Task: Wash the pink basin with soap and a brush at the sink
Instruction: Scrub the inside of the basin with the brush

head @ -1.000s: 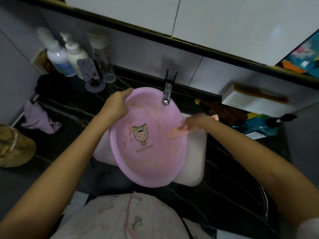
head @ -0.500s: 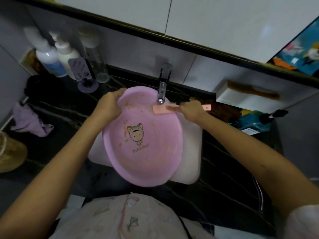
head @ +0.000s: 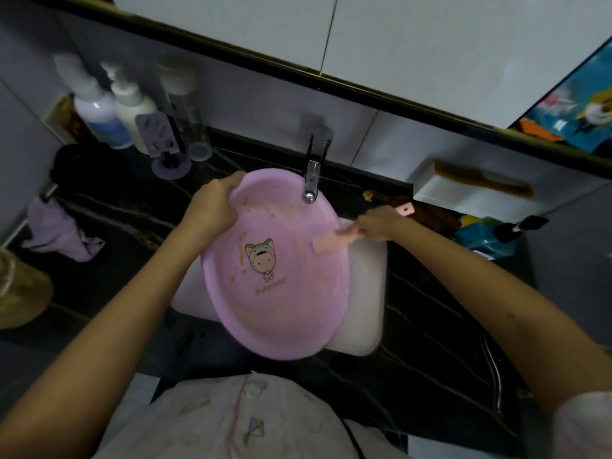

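We held the basin (head: 275,293).
Left fingers (head: 231,181) gripped its rim; right fingers (head: 351,230) held the brush (head: 329,244) against it.

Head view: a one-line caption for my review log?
Left hand grips the tilted pink basin over the sink; right hand holds a pink brush against its inner wall.

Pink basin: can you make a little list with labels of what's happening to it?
basin: pink basin, tilted over the white sink
left: left hand grips its upper rim
right: right hand grips the brush, head against the basin's inside
dirt: brownish specks on the inside
tap: tap above the upper rim
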`<state>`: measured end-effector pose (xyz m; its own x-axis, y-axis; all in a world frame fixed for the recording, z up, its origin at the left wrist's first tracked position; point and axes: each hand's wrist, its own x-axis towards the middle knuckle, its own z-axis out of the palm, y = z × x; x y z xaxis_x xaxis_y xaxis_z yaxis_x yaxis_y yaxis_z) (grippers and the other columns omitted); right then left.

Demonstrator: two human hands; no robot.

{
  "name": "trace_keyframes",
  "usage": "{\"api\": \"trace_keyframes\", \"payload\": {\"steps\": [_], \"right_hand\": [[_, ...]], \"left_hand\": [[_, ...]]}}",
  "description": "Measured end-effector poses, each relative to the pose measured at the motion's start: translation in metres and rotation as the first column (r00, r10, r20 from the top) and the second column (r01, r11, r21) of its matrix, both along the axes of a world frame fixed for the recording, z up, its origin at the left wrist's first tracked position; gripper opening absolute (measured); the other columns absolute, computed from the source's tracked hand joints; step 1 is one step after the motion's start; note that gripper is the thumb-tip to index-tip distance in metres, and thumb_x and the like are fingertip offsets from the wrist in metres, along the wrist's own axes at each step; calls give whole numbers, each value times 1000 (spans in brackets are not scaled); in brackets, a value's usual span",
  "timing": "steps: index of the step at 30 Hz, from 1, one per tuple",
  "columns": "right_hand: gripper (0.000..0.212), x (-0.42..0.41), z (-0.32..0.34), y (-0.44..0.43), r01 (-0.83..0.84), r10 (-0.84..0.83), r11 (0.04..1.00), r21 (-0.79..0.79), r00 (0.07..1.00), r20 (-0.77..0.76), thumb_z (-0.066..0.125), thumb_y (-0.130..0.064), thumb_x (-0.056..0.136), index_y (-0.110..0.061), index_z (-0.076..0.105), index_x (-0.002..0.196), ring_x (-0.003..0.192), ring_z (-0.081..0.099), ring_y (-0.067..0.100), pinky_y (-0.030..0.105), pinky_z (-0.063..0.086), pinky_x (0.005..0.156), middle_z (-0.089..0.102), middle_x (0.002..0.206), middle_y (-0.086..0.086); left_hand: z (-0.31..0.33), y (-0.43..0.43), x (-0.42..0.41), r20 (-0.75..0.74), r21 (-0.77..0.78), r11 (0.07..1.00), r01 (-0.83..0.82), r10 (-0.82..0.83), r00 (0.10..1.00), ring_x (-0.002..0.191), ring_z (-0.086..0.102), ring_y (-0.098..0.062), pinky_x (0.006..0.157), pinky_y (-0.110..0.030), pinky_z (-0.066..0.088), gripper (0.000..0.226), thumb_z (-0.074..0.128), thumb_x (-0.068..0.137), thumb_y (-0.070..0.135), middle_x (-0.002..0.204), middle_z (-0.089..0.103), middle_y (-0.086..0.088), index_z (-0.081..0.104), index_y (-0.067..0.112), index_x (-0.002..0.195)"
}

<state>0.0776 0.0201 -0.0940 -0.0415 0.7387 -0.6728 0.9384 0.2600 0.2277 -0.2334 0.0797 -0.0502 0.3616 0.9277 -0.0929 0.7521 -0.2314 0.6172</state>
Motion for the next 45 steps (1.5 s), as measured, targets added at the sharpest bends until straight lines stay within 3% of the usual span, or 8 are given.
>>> {"api": "trace_keyframes", "payload": {"steps": [12, 15, 19, 24, 28, 34, 40, 45], "right_hand": [[54, -7, -5, -18, 68, -66, 961, 268, 998, -15, 38, -24, 100, -42, 20, 148, 84, 62, 23, 28, 36, 57, 59, 102, 7], [60, -19, -18, -40, 454, -455, 890, -50, 873, -174, 32, -65, 91, -26, 54, 131, 88, 59, 17, 23, 39, 65, 61, 101, 3], [48, -34, -15, -68, 437, -611, 736, -516, 757, -231, 35, -36, 101, -18, 36, 145, 115, 47, 23, 31, 39, 95, 46, 137, 8], [66, -23, -22, -60, 518, -502, 854, 51, 845, -182, 20, -70, 90, -35, 36, 143, 102, 59, 25, 27, 35, 69, 57, 123, 10], [48, -66, -37, -93, 513, -674, 719, -469, 680, -289, 38, -50, 97, -26, 43, 139, 101, 60, 25, 33, 49, 86, 58, 123, 9], [55, -130, -10, -135, 363, -851, 523, -771, 282, -444, 33, -9, 96, -42, 35, 140, 47, 29, 7, 16, 23, 39, 36, 64, -1], [50, -84, -14, -122, 422, -431, 902, -94, 893, -129, 30, -32, 101, -29, 20, 150, 106, 57, 27, 30, 43, 73, 51, 126, 12], [49, -107, -12, -135, 404, -449, 888, -221, 866, -221, 30, -29, 101, -27, 21, 150, 117, 50, 26, 30, 43, 88, 43, 141, 11]], "left_hand": [[1, 1, 0, -23, 18, 1000, -2, 2, 1000, 110, 56, -36, 88, -40, 45, 68, 49, 77, -12, 122, 60, -15, 48, 22, 136], [-1, 1, -2, -3, 10, 1000, 3, -3, 1000, 107, 57, -36, 87, -41, 46, 66, 50, 76, -12, 118, 61, -15, 50, 22, 134], [-3, -1, -1, 5, 33, 999, -10, 10, 1000, 104, 57, -36, 83, -38, 45, 64, 50, 76, -12, 113, 62, -15, 53, 23, 130], [-2, 1, -3, -4, 35, 999, 6, -6, 1000, 111, 56, -37, 90, -39, 44, 65, 49, 76, -11, 119, 61, -17, 51, 21, 133], [-3, 0, -3, 3, 29, 999, -17, 17, 1000, 114, 55, -36, 92, -38, 44, 67, 49, 76, -12, 122, 61, -17, 51, 21, 134], [1, -6, 4, 8, 56, 997, -47, 47, 999, 118, 53, -36, 95, -37, 42, 61, 49, 80, -10, 126, 59, -17, 51, 17, 134], [0, -5, 1, 21, 50, 999, -8, 7, 1000, 115, 55, -35, 94, -37, 42, 59, 49, 78, -12, 123, 61, -17, 54, 16, 130], [-6, -2, -1, 26, 29, 999, -38, 37, 999, 120, 52, -32, 98, -35, 41, 63, 50, 80, -9, 129, 58, -13, 49, 18, 136]]}}
